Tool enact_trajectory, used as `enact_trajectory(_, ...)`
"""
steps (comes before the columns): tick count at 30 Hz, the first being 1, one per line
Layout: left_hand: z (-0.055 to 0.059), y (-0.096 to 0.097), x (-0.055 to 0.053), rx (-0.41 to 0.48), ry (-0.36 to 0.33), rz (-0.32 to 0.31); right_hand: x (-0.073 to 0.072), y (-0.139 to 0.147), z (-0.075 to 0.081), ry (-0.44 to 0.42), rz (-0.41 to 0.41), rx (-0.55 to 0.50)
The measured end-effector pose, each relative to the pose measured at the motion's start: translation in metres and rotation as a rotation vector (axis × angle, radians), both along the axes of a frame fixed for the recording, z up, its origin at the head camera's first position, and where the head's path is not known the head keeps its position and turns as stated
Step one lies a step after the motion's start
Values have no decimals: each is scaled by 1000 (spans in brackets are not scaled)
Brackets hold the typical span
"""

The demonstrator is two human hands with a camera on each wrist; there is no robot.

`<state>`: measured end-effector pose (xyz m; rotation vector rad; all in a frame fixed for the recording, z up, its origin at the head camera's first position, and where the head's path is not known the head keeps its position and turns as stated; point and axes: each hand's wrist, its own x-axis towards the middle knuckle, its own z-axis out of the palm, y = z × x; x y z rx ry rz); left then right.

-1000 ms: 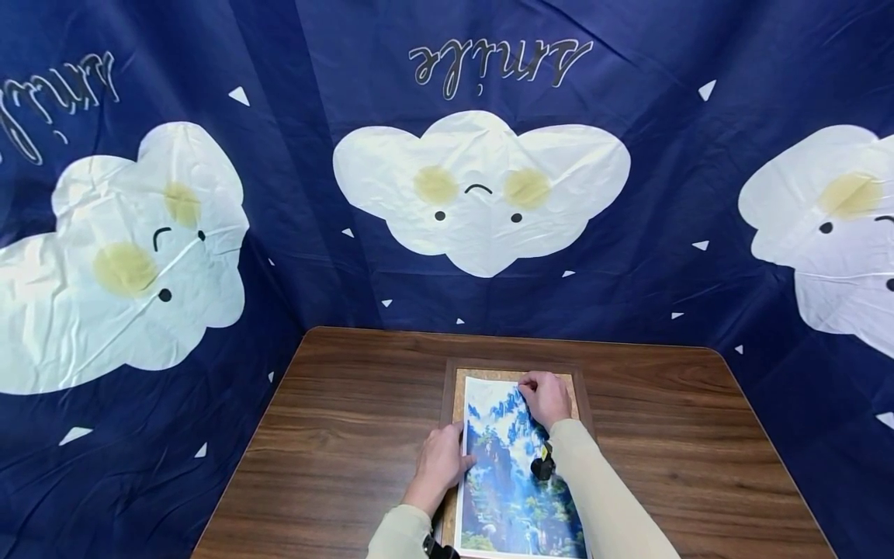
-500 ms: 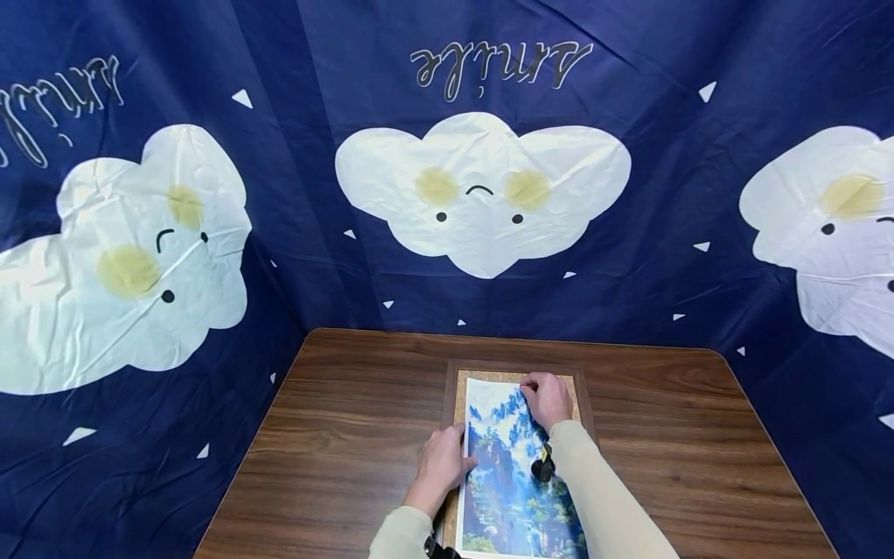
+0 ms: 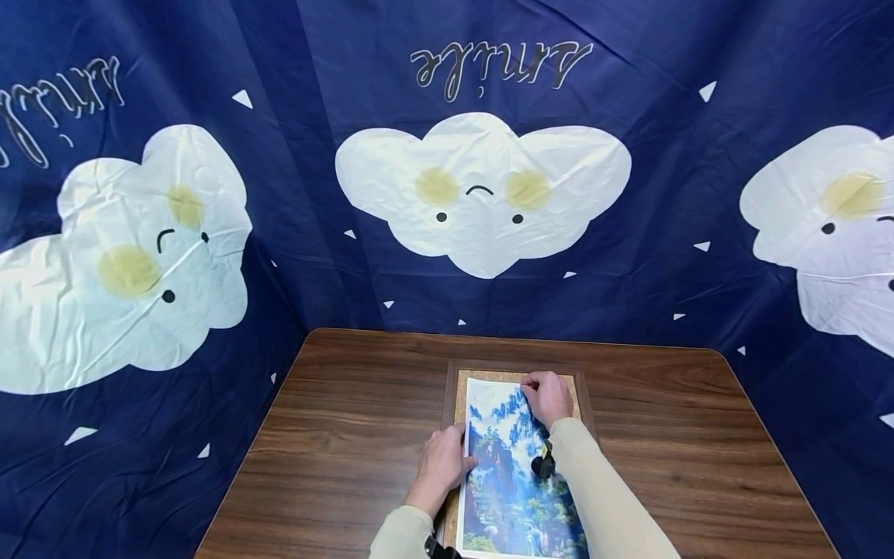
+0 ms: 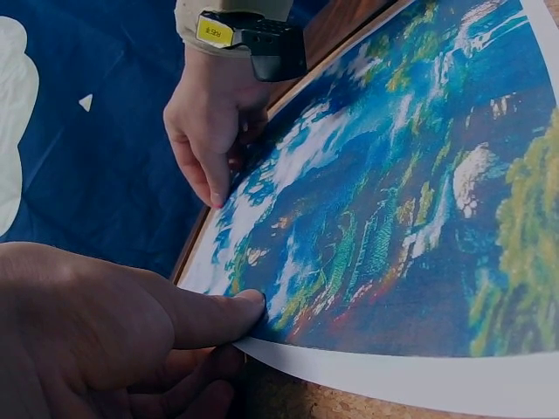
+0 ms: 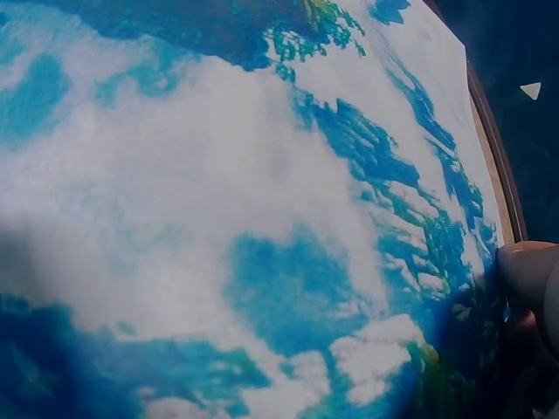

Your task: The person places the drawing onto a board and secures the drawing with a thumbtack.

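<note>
A landscape print (image 3: 499,481) in blue and green with a white border lies over a cork board (image 3: 459,400) with a brown frame. My left hand (image 3: 441,466) pinches the print's left edge. In the left wrist view, that hand's thumb (image 4: 218,319) lies on top of the picture, with the fingers curled below the edge. At the far edge, toward the right corner, my right hand (image 3: 548,397) pinches the print between thumb and fingers. The right wrist view catches only those fingertips (image 5: 528,271) at the paper's edge. My right forearm covers part of the print's right side.
The board rests on a brown wood-grain table (image 3: 349,435), with table surface on both sides of it. Behind and around hangs a dark blue curtain (image 3: 670,194) with white clouds and upside-down lettering. Each wrist carries a small black camera (image 3: 543,464).
</note>
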<state>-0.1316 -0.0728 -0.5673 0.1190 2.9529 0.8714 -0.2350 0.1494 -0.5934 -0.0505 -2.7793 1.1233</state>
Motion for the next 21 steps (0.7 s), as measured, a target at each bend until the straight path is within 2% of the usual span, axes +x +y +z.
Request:
enact_trajectory(14,-1,0,-1,-13,1,2,-1,-2,8,-48,-30,-38)
enact_trajectory(21,-2,-1,-1,-16,4,2,-2,-2,6,-32,-41,-37)
